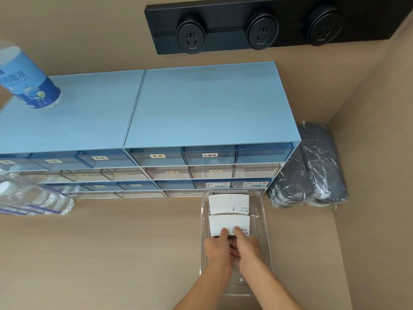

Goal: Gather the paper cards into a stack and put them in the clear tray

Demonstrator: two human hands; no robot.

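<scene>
Forearms: both reached up from the bottom edge, bare, meeting over the near half of the clear tray (266,231).
Left hand (218,248): lay on the near stack of paper cards (229,224), thumb pressed flat on the white top card, fingers curled under the stack's near edge, gripping it.
Right hand (247,246): closed on the same stack just beside the left, thumb on top; the two hands touched.
Far stack of cards (229,204): sat flat in the tray's far end, just beyond the held stack, small print on its right half.
Tray position: stood on the beige counter (134,253), its far end close to the foot of the drawers.
Drawer units (201,104): two pale blue cabinets stood side by side against the wall, with rows of labelled translucent drawers.
Disinfectant bottle (29,79): stood on the left cabinet's top.
Water bottles (33,198): clear, stood at the left edge of the counter.
Grey pouches (312,171): wrapped in film, leaned in the right corner.
Socket strip (257,25): black, three round outlets, was fixed to the wall above.
</scene>
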